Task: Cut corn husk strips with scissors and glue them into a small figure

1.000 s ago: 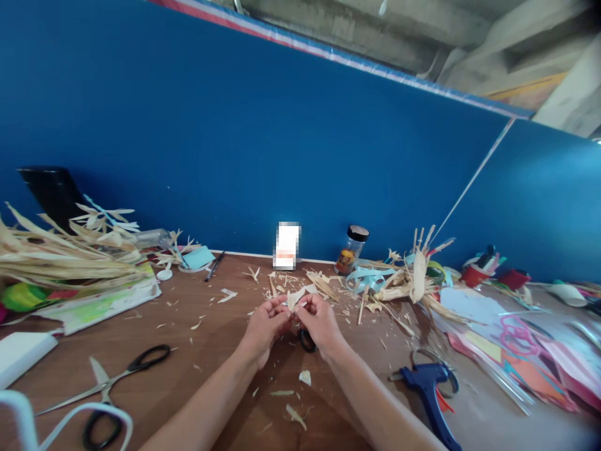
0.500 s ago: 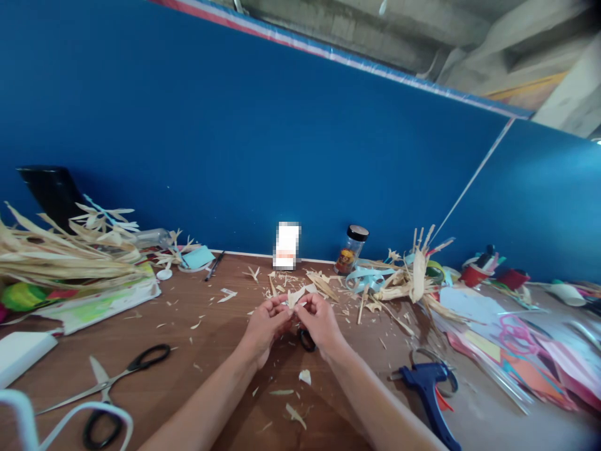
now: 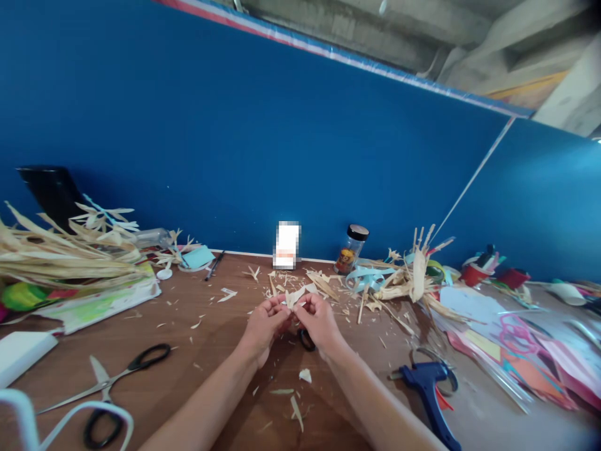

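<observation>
Both of my hands meet at the middle of the table, their fingertips pinched on a pale piece of dried husk [image 3: 292, 300]. My left hand [image 3: 263, 324] grips it from the left, thumb against the fingers. From the other side, my right hand [image 3: 320, 321] pinches the same husk piece. Its tips stick up above the fingers, while its lower part is hidden by them. Just under my right hand shows a black ring-shaped handle [image 3: 307, 339], the rest of it covered. Husk scraps [image 3: 297, 413] lie between my forearms.
Open scissors [image 3: 106, 383] lie at the left, near a white curved frame [image 3: 75, 407]. A blue glue gun [image 3: 427, 382] rests at the right. Behind are a husk pile [image 3: 70, 250], a phone [image 3: 287, 245], a lidded jar [image 3: 351, 250], blue ribbon [image 3: 370, 279] and coloured papers [image 3: 530, 369].
My fingers have shifted only slightly around the husk piece, whose tips now sit a little differently. A scrap between my forearms has turned to a steeper angle.
</observation>
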The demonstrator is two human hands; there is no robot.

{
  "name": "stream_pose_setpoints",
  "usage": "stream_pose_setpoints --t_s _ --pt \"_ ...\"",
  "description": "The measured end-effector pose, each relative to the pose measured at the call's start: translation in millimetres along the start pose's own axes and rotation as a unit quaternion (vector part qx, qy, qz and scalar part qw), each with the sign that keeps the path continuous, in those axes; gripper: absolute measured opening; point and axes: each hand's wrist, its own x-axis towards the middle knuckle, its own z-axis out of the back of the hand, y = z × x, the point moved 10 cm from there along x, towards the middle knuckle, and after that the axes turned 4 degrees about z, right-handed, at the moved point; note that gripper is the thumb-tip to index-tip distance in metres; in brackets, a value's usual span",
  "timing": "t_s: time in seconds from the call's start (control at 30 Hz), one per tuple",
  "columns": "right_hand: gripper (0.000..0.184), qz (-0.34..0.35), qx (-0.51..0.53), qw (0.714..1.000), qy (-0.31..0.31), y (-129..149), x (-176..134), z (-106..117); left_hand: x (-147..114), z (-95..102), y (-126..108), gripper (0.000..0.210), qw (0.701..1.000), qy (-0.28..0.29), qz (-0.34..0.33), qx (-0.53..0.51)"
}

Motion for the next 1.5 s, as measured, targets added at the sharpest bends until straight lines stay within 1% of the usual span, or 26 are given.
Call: stream_pose_setpoints --t_s 0.13,0.3,0.43,0.53,0.67,0.73,0.8,0.87,0.93,1.0,1.1,1.17,1.23,1.37,1.43,1.5 --pt "0.016 0.002 -0.006 1.0 0.006 2.7 -1.3 -1.7 -0.8 -2.2 -0.7 0.041 1.0 0.006 -0.001 0.002" --pt "0.015 0.017 -0.04 0.999 0.006 4.2 -0.8 -0.2 -1.0 0.2 0.1 0.041 1.0 -0.001 0.002 0.001" --pt "0.012 0.035 -0.095 0.995 0.01 5.8 2.6 3.8 2.3 7.0 -2.4 0.039 1.0 -0.022 -0.005 0.0" --pt "0.007 0.053 -0.155 0.986 0.035 9.4 1.9 3.7 4.3 12.3 -5.6 0.037 0.999 -0.043 -0.015 -0.005" --pt "0.005 0.069 -0.242 0.962 0.103 10.3 -8.6 -5.6 4.7 11.3 -6.1 0.034 0.999 -0.038 -0.018 -0.016" --pt "0.006 0.07 -0.275 0.95 0.126 8.5 -14.4 -10.1 4.1 11.0 -5.0 0.033 0.999 -0.039 -0.015 -0.017" --pt "0.011 0.076 -0.315 0.937 0.13 9.5 -17.6 -12.1 3.3 11.3 -4.2 0.033 0.999 -0.043 -0.012 -0.013" --pt "0.017 0.092 -0.378 0.913 0.119 15.7 -18.5 -11.8 2.8 11.3 -3.9 0.034 0.999 -0.044 -0.008 -0.006" --pt "0.021 0.111 -0.443 0.883 0.105 27.8 -20.4 -8.8 2.5 10.9 -4.0 0.036 0.999 -0.042 -0.004 0.001" --pt "0.023 0.124 -0.475 0.865 0.098 43.7 -26.8 -1.2 2.4 11.0 -4.1 0.036 0.999 -0.038 -0.002 0.005" --pt "0.021 0.132 -0.481 0.86 0.106 66.1 -49.7 21.3 3.3 12.2 -5.2 0.034 0.999 -0.034 -0.007 0.005" --pt "0.023 0.12 -0.483 0.861 0.107 72.8 -72.1 46.5 5.3 17.5 -5.7 0.031 0.999 -0.051 -0.013 0.004" --pt "0.025 0.094 -0.508 0.854 0.063 73.3 -96.5 84.6 8.6 18.7 -3.4 0.03 0.999 -0.049 -0.006 0.009" --pt "0.023 0.023 -0.577 0.815 -0.056 57.3 -145.7 166.4 11.0 20.8 -2.8 0.026 0.998 -0.059 -0.007 0.035" --pt "0.024 -0.009 -0.595 0.798 -0.1 46.1 -164.5 195.0 9.5 19.1 -2.2 0.027 0.997 -0.061 0.0 0.052" --pt "0.03 -0.042 -0.598 0.79 -0.124 33.9 -175.9 211.7 6.9 17.8 -3.7 0.027 0.995 -0.07 0.0 0.065"
